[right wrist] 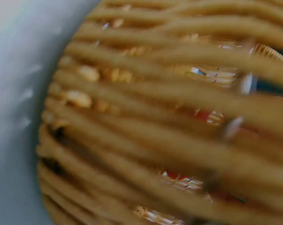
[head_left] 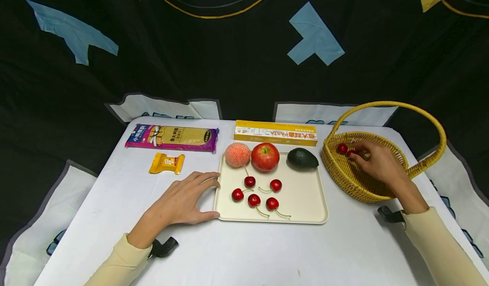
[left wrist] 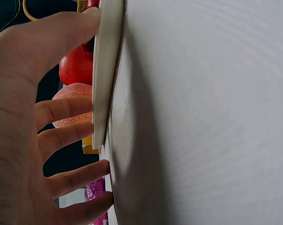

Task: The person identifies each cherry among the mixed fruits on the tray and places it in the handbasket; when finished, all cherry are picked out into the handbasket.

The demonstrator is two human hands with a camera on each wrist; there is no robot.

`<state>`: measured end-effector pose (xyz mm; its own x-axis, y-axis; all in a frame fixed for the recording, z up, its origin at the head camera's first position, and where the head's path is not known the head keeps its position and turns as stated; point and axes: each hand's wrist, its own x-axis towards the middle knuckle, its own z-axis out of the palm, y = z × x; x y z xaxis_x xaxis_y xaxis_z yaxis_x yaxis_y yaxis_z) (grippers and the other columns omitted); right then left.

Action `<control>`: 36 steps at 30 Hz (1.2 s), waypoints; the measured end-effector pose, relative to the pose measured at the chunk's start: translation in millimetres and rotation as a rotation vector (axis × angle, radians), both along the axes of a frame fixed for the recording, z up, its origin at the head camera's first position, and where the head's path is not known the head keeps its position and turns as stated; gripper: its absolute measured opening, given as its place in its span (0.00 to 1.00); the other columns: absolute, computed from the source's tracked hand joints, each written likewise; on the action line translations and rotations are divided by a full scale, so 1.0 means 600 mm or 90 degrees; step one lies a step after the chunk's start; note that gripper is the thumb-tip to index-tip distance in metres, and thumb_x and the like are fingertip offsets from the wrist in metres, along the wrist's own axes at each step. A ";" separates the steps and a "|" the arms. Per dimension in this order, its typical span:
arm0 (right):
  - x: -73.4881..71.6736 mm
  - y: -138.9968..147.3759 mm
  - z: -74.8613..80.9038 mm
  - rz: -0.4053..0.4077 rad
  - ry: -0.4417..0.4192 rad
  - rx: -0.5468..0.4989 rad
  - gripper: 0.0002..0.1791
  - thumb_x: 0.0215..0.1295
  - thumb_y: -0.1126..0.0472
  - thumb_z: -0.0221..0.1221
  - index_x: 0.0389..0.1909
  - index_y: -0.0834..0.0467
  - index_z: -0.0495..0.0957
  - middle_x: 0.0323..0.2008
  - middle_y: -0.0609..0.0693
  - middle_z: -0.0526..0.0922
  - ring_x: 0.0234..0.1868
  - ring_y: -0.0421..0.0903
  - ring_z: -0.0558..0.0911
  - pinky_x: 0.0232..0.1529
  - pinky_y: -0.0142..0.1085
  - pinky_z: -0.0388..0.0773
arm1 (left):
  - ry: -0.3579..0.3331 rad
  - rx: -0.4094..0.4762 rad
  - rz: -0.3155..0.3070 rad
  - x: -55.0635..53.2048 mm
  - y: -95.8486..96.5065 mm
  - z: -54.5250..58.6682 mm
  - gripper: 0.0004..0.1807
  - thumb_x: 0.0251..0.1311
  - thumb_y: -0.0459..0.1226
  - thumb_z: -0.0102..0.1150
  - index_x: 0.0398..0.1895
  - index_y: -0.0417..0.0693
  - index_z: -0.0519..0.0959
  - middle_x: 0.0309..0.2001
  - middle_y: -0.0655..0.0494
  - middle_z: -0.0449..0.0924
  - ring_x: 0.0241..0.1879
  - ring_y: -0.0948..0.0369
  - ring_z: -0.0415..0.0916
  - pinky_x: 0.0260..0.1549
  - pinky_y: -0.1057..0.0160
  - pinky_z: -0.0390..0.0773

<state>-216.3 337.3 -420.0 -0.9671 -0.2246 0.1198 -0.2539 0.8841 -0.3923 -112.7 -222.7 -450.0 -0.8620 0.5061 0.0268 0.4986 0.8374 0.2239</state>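
Observation:
My right hand (head_left: 376,161) reaches down into the yellow woven basket (head_left: 344,184) and pinches a red cherry (head_left: 349,153) between thumb and fingers. Beside it in the basket lies another cherry (head_left: 342,149). In the right wrist view the basket's blurred weave (right wrist: 132,108) hides the hand. My left hand (head_left: 183,199) rests at the left edge of the cream tray (head_left: 305,205), fingers spread, thumb and fingertips touching the rim. Several stemmed cherries (head_left: 254,200) lie on the tray, with a red apple (head_left: 265,157), a bumpy pink-orange fruit (head_left: 237,155) and a dark green avocado (head_left: 302,159) behind them.
A yellow and white pasta box (head_left: 275,133) lies behind the tray. To the left are a purple noodle packet (head_left: 172,138) and a small yellow wrapped snack (head_left: 167,163). The basket's tall handle (head_left: 397,104) arches over the right forearm side. White cloth covers the table (head_left: 267,252).

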 end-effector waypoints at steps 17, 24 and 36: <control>0.042 -0.063 0.033 0.023 0.118 -0.016 0.17 0.71 0.61 0.70 0.57 0.62 0.85 0.52 0.63 0.87 0.43 0.59 0.85 0.43 0.57 0.84 | 0.005 0.007 -0.005 0.001 -0.003 0.001 0.41 0.53 0.73 0.70 0.66 0.66 0.80 0.79 0.66 0.69 0.70 0.56 0.72 0.42 0.48 0.83; 0.058 -0.091 0.042 0.061 0.134 -0.045 0.16 0.71 0.63 0.69 0.57 0.61 0.85 0.53 0.58 0.87 0.48 0.57 0.86 0.47 0.56 0.84 | 0.006 0.006 -0.006 0.002 -0.002 0.000 0.41 0.53 0.73 0.69 0.66 0.66 0.80 0.79 0.65 0.69 0.71 0.55 0.72 0.43 0.47 0.83; 0.076 -0.145 0.034 0.096 0.125 -0.048 0.16 0.70 0.61 0.71 0.56 0.59 0.85 0.53 0.57 0.87 0.48 0.55 0.87 0.44 0.56 0.86 | 0.008 0.004 -0.007 -0.002 -0.001 -0.001 0.41 0.53 0.73 0.69 0.66 0.66 0.80 0.79 0.64 0.68 0.71 0.55 0.72 0.44 0.47 0.84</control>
